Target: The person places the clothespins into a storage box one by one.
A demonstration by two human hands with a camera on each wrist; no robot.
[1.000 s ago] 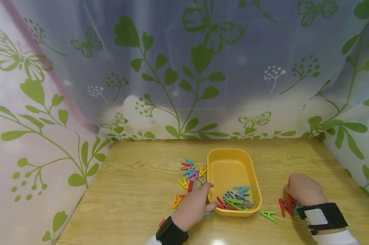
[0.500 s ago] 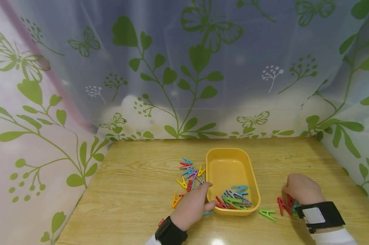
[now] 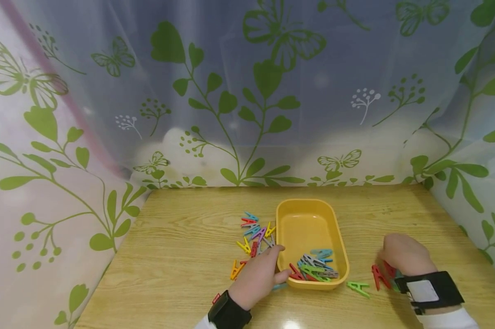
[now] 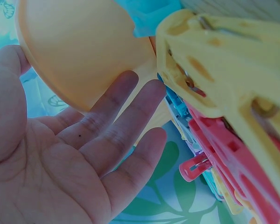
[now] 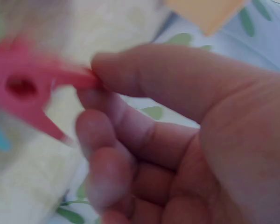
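Observation:
A yellow plastic tray [image 3: 309, 230] holds a pile of coloured clothespins [image 3: 315, 267] at its near end. My left hand [image 3: 259, 275] lies at its near left corner, thumb at the rim. In the left wrist view those fingers are fairly straight and reach to the tray's wall [image 4: 79, 51], with nothing gripped. To the right, my right hand [image 3: 405, 253] pinches one arm of a red clothespin [image 5: 37, 72] between thumb and index finger. The other fingers curl beneath. Another red clothespin [image 3: 379, 277] and a partly hidden teal one lie beside that hand.
Several loose clothespins [image 3: 260, 234] lie along the tray's left side. A light green clothespin [image 3: 358, 289] is between the tray and my right hand. All rest on a wooden table [image 3: 181, 256], with a leaf-patterned curtain [image 3: 214, 137] behind and at both sides.
The tray, the clothespins and my left hand hold their places; the view shifted slightly at first. My right hand has barely moved, its fingers blurred now at the red clothespins.

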